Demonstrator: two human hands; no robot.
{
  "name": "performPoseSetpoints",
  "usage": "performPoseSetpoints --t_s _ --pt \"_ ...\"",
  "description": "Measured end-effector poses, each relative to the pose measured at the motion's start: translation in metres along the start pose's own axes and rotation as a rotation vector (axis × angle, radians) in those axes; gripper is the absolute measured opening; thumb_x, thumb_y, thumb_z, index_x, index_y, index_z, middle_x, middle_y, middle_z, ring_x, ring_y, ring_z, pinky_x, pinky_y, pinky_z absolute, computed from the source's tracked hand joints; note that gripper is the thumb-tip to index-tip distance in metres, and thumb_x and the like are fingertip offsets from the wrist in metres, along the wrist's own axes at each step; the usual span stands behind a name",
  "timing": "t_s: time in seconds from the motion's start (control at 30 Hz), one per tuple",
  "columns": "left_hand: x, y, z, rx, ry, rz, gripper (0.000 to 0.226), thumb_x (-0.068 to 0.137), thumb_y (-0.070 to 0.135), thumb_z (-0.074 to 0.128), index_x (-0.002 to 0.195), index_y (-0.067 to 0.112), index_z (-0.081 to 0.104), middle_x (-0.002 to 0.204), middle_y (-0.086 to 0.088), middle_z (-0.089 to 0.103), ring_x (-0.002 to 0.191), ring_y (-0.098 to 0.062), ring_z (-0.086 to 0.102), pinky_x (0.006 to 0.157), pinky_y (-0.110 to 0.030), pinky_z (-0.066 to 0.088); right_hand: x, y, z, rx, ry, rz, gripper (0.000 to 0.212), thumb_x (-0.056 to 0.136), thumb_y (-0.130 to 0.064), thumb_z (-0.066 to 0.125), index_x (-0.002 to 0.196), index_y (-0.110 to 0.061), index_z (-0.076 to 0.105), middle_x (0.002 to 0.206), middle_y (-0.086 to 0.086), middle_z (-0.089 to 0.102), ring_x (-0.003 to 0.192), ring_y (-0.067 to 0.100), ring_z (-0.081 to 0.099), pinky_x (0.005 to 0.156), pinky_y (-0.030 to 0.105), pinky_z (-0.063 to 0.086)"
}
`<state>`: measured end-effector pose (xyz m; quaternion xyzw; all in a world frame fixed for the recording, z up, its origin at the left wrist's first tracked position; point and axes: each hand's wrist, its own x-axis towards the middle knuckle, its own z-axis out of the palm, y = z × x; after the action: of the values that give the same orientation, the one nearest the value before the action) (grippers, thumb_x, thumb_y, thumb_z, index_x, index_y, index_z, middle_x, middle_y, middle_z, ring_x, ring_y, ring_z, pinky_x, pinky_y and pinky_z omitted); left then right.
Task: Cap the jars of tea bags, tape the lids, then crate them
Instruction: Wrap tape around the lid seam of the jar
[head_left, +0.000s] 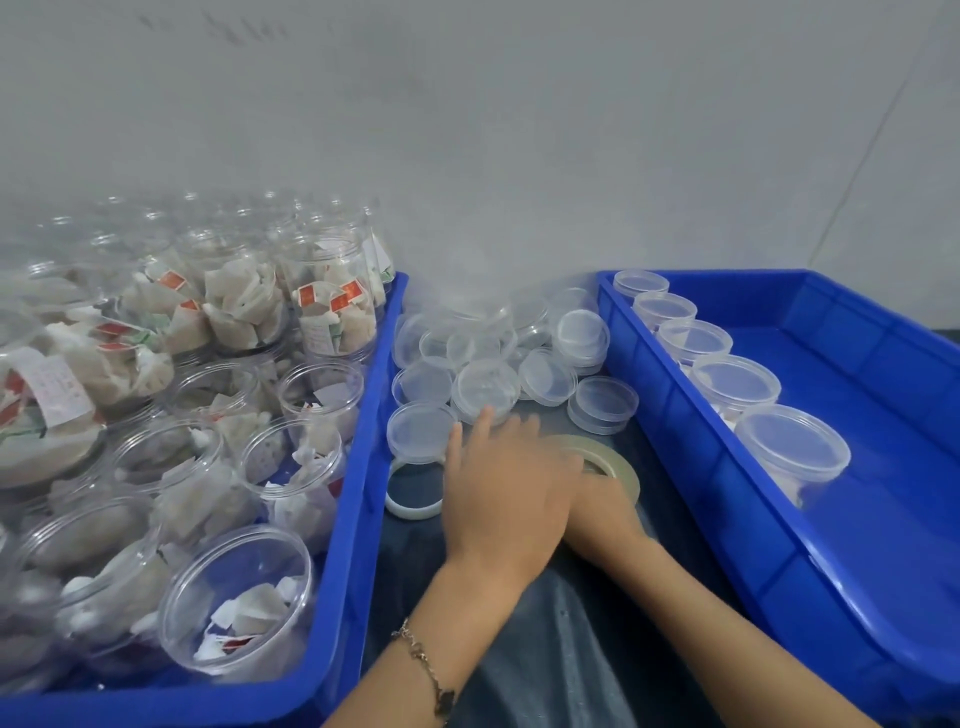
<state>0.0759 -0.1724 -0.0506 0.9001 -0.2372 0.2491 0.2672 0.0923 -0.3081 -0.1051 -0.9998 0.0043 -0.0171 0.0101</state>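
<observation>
Two blue crates flank a dark counter (571, 649). The left crate (358, 467) is packed with clear open jars (239, 592) of tea bags, the far ones blurred. The right crate (779, 519) holds a row of five capped jars (792, 447) along its near wall. Between the crates lies a heap of clear lids (485, 387), with two tape rolls just in front of it. The left hand (506, 499) lies flat and open, fingers spread, its fingertips touching the nearest lids. It covers most of the right hand (605, 506), which rests at the larger tape roll (613, 462); whether that hand grips the roll cannot be told. A smaller white roll (410, 506) sits just left of the hands.
</observation>
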Motion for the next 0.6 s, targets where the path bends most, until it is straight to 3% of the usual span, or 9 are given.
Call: performPoseSetpoints --t_s 0.07,0.17,0.27,0.33,0.4,0.47,0.53,0.6 --pt "-0.002 -0.003 -0.007 -0.285 0.116 -0.024 0.051 0.093 0.044 0.032 0.136 0.023 0.046 0.141 0.005 0.046 0.14 -0.012 0.028 0.117 -0.043 0.015 -0.005 -0.001 0.002 0.038 -0.002 0.033 0.04 0.099 -0.044 0.027 0.122 -0.015 0.044 0.112 0.004 0.062 0.102 0.028 0.058 0.084 0.041 0.045" --pt "-0.012 -0.013 -0.013 -0.646 0.36 -0.239 0.044 0.093 0.035 0.038 0.137 0.031 0.031 0.141 0.018 0.034 0.136 0.002 0.026 0.113 -0.029 0.021 -0.013 0.001 0.001 -0.002 0.024 0.012 0.041 0.099 -0.045 0.031 0.122 -0.017 0.051 0.121 0.001 0.055 0.114 0.023 0.049 0.093 0.034 0.036" --pt "-0.027 -0.023 -0.008 -0.871 0.355 -0.602 0.049 0.1 0.029 0.039 0.145 0.034 0.022 0.148 0.019 0.027 0.137 0.002 0.025 0.112 -0.024 0.022 -0.027 -0.003 -0.003 0.229 0.226 -0.05 0.033 0.095 -0.022 0.047 0.126 -0.014 0.055 0.126 0.002 0.053 0.12 0.022 0.046 0.099 0.031 0.035" --pt "-0.04 -0.028 0.0 -0.954 0.29 -0.779 0.051 0.102 0.026 0.036 0.15 0.028 0.019 0.153 0.01 0.027 0.134 0.002 0.027 0.109 -0.022 0.022 -0.044 -0.012 -0.006 0.471 0.334 0.036 0.049 0.085 -0.003 0.052 0.133 -0.013 0.051 0.132 0.001 0.052 0.124 0.018 0.043 0.102 0.019 0.03" --pt "-0.052 -0.026 0.005 -0.964 0.229 -0.836 0.05 0.102 0.026 0.034 0.15 0.025 0.021 0.152 0.01 0.029 0.126 0.006 0.028 0.102 -0.015 0.022 -0.062 -0.029 -0.012 0.737 0.288 0.136 0.068 0.077 0.002 0.051 0.141 -0.02 0.04 0.139 -0.008 0.046 0.129 0.007 0.037 0.099 0.007 0.022" --pt "-0.055 -0.015 0.006 -0.99 0.18 -0.837 0.044 0.102 0.025 0.034 0.146 0.023 0.035 0.145 0.012 0.039 0.123 0.003 0.038 0.098 -0.014 0.029 -0.074 -0.047 -0.02 0.987 0.198 0.091 0.076 0.073 0.002 0.051 0.138 -0.034 0.04 0.135 -0.021 0.049 0.125 -0.003 0.042 0.099 0.009 0.031" --pt "-0.048 0.002 0.0 -1.009 0.182 -0.817 0.039 0.1 0.022 0.036 0.137 0.021 0.049 0.136 0.003 0.054 0.119 -0.009 0.051 0.104 -0.03 0.038 -0.084 -0.054 -0.033 1.127 0.196 0.022 0.075 0.07 0.005 0.05 0.13 -0.041 0.044 0.121 -0.025 0.058 0.113 -0.006 0.053 0.09 0.013 0.043" --pt "-0.036 0.023 -0.011 -1.029 0.219 -0.748 0.037 0.1 0.021 0.037 0.133 0.025 0.052 0.129 0.005 0.059 0.119 -0.011 0.053 0.106 -0.039 0.039 -0.096 -0.047 -0.056 1.098 0.268 0.027 0.075 0.075 0.004 0.052 0.135 -0.039 0.04 0.12 -0.024 0.059 0.107 -0.006 0.055 0.083 0.009 0.042"
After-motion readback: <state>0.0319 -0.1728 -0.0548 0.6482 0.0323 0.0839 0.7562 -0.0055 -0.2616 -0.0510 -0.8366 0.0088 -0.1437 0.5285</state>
